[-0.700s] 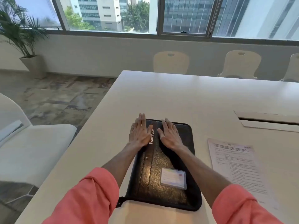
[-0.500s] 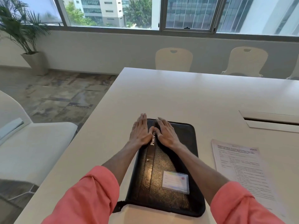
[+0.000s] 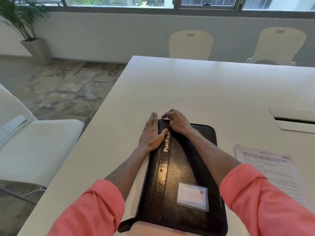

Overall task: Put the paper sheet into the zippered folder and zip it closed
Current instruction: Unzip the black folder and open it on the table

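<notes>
A black zippered folder (image 3: 179, 176) marked "PORTFOLIO" lies closed on the white table (image 3: 204, 89) in front of me, with a card in a clear pocket near its front. My left hand (image 3: 150, 133) lies flat on the folder's far left edge, fingers straight, thumb on the cover. My right hand (image 3: 176, 120) sits at the far top edge with its fingers curled over the corner; whether they pinch the zipper pull is hidden. The printed paper sheet (image 3: 271, 169) lies flat on the table to the right of the folder, apart from it.
A cable slot with a lid (image 3: 294, 120) is set in the table at the right. Two cream chairs (image 3: 190, 45) stand at the far side, a white chair (image 3: 34, 147) at the left. A potted plant (image 3: 25, 23) stands in the far left corner.
My right hand slid from flat on the cover up to the folder's far edge and curled its fingers. My left hand shifted slightly outward to the left edge. My head tilted down.
</notes>
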Demonstrator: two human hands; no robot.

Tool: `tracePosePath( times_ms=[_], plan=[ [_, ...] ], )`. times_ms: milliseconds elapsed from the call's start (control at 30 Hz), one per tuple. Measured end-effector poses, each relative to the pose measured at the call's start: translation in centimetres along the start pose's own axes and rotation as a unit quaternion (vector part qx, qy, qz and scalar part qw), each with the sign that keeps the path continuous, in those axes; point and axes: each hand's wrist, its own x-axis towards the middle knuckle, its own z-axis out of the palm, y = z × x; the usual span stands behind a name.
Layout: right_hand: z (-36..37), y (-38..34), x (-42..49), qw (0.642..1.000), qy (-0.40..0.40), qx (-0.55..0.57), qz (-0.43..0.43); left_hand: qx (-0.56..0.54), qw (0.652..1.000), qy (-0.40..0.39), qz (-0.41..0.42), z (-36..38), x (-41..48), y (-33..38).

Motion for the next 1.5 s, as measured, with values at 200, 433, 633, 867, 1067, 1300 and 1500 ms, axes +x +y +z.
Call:
tracePosePath(
  times_ms=[200,433,633,867,1067,1300,1500],
  plan=[
    [-1.5,-0.7,3.1,0.993,-0.112,0.019,-0.016,0.017,1.0,-0.014,-0.004,0.2,0.2,0.0],
    [-2.5,-0.3,4.0,0.985,-0.166,0.015,-0.031,0.038,0.999,-0.027,-0.005,0.4,0.3,-0.2],
    [-2.6,0.4,4.2,0.987,-0.11,-0.065,-0.099,0.052,0.998,-0.03,-0.002,0.5,0.3,-0.4],
    [-3.1,1.6,2.7,0.967,-0.067,-0.179,-0.171,0.052,0.998,-0.017,-0.006,0.5,0.3,-0.3],
    [-5.1,4.3,1.3,0.962,-0.085,-0.206,-0.16,0.05,0.999,-0.021,0.003,0.4,0.1,0.0],
    [-6.6,6.9,-1.0,0.968,-0.076,-0.203,-0.126,0.065,0.998,-0.026,-0.004,0.4,0.1,0.1],
    [-9.0,9.4,-4.0,0.974,-0.061,-0.203,-0.078,0.081,0.996,-0.029,-0.012,0.2,-0.1,0.6]
  ],
)
